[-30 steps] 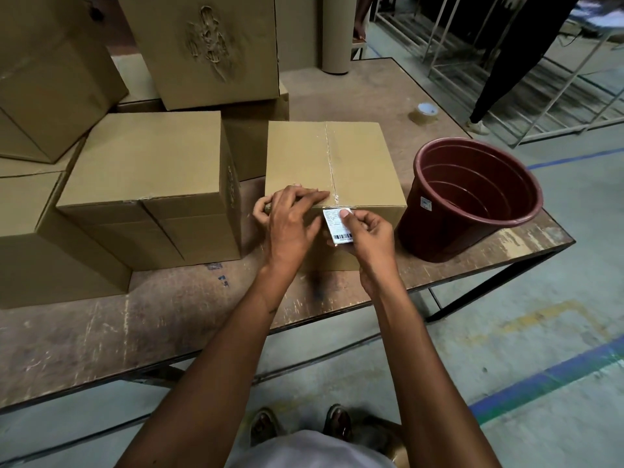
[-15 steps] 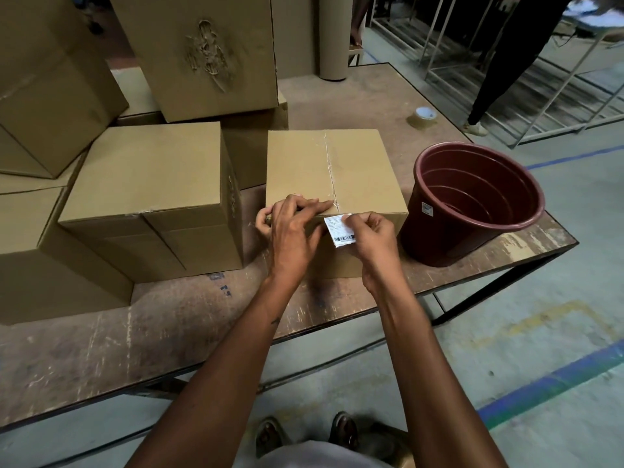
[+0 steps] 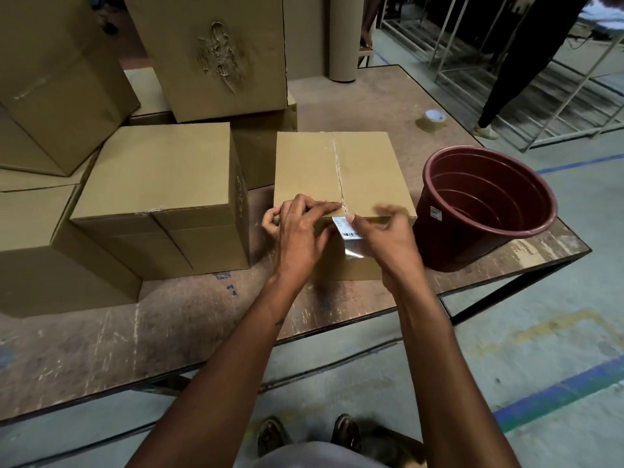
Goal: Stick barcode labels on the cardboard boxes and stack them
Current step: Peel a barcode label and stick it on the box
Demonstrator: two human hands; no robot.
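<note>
A sealed cardboard box (image 3: 310, 170) with a taped centre seam stands on the worn wooden table (image 3: 169, 325) in front of me. A white barcode label (image 3: 346, 228) lies on its front face just under the top edge, with a strip of clear film below it. My left hand (image 3: 300, 234) clasps the box's front top edge, fingers flat along it and thumb at the left corner. The thumb of my right hand (image 3: 385, 241) presses on the label's right side. Its other fingers are spread apart and blurred.
A dark red plastic bucket (image 3: 449, 244) stands right of the box near the table's edge. More cardboard boxes (image 3: 158, 170) crowd the left, with one (image 3: 216, 52) stacked behind. A tape roll (image 3: 435, 115) lies far right. Another person's leg (image 3: 520, 62) stands by metal racks.
My right hand was pinching the label at the box's front edge; now its fingers have opened out and only the thumb stays on the label. The left hand kept its place.
</note>
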